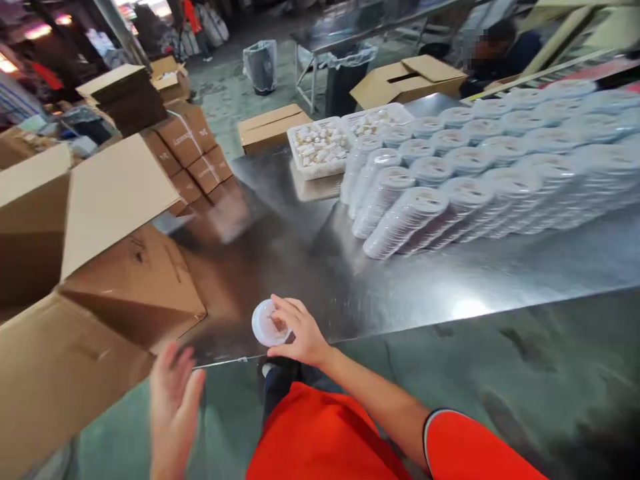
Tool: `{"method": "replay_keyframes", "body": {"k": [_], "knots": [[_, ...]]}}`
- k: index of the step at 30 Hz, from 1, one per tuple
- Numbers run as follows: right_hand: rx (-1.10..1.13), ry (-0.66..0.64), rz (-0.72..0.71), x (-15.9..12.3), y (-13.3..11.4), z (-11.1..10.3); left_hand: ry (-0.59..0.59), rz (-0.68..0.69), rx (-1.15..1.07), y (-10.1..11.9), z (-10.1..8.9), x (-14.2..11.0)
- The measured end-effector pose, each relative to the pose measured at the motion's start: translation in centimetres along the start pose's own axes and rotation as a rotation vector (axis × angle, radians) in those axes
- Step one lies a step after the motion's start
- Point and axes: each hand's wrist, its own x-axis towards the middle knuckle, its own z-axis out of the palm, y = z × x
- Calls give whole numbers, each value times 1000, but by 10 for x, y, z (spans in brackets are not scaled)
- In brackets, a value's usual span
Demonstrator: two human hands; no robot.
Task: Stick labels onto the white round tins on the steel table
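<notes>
1. Our right hand has its fingers curled over a small round clear plastic container, grasping it by the rim right at the near edge of the steel table. Looks like there's something pale inside, too blurry to say what.
2. Our left hand is empty, fingers spread loose, hanging below the table edge just beside the big open cardboard box (it's motion-blurred, so take that with a grain of salt).
3. Further out, long rows of stacked containers lie on their sides across the table, well apart from the one we're holding.
4. Behind those sit two white trays of small pale pieces, and more cartons are piled on the floor.
5. Progress guess: we're handling one single container while a huge pile waits, so most of the work seems left. We can't see into the box, so no count of what's done.
</notes>
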Motion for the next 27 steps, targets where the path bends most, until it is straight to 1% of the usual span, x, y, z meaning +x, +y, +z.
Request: {"method": "replay_keyframes", "body": {"k": [2, 4, 5, 6, 7, 9, 12, 14, 15, 16, 18, 20, 22, 23, 24, 25, 26, 27], "knots": [[69, -71, -160, 7, -27, 14, -43, -103, -88, -13, 9, -4], [131, -128, -276, 9, -48, 22, -85, -245, -266, -25, 12, -8], [172, -143, -292, 9, -57, 25, -91, -314, -373, -29, 10, -10], [226, -144, -266, 8, -66, 28, -85, -370, -472, -33, 5, -11], [290, -139, -198, 6, -74, 30, -67, -408, -546, -35, -2, -12], [447, -136, 14, 5, -91, 38, -22, -427, -616, -39, -20, -15], [737, -221, 320, 5, -117, 62, 22, -396, -647, -46, -54, -18], [871, -285, 474, 6, -137, 87, 49, -354, -635, -53, -80, -22], [897, -306, 531, 6, -147, 101, 62, -333, -622, -58, -94, -25], [902, -326, 568, 5, -158, 116, 72, -318, -608, -64, -109, -27], [899, -381, 595, 0, -180, 149, 84, -320, -593, -81, -142, -33], [896, -443, 572, -9, -203, 183, 134, -338, -604, -105, -176, -39], [824, -534, 524, -17, -223, 213, 246, -358, -653, -131, -211, -45], [746, -597, 470, -18, -233, 225, 305, -373, -687, -143, -228, -48], [645, -653, 381, -16, -242, 234, 360, -399, -701, -153, -246, -52], [533, -680, 256, -9, -251, 241, 403, -432, -687, -160, -263, -56], [422, -667, 105, 2, -261, 244, 439, -462, -650, -165, -281, -61], [319, -603, -55, 19, -271, 245, 469, -482, -601, -167, -299, -66]]}}
